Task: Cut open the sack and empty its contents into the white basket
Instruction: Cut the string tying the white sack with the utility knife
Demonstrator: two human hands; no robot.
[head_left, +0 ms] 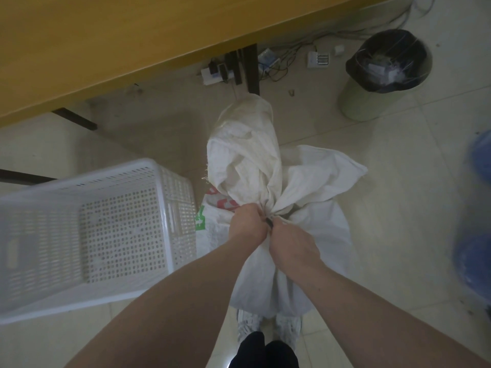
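Observation:
A white woven sack (pixel 313 181) stands on the tiled floor in front of me, its neck gathered and bound by a dark tie (pixel 269 223). Its loose top flops away toward the table. My left hand (pixel 248 225) grips the gathered neck from the left. My right hand (pixel 291 241) grips it from the right, fingers curled at the tie. Both hands touch each other at the knot. The white perforated basket (pixel 87 296) sits on the floor just left of the sack, open side up.
A yellow wooden table (pixel 132 35) with dark legs fills the top left. Power strips and cables (pixel 265 62) lie under it. A bin with a black liner (pixel 382 73) stands at the upper right. Blue objects (pixel 478 208) blur at the right edge. My shoes (pixel 268 328) show below the sack.

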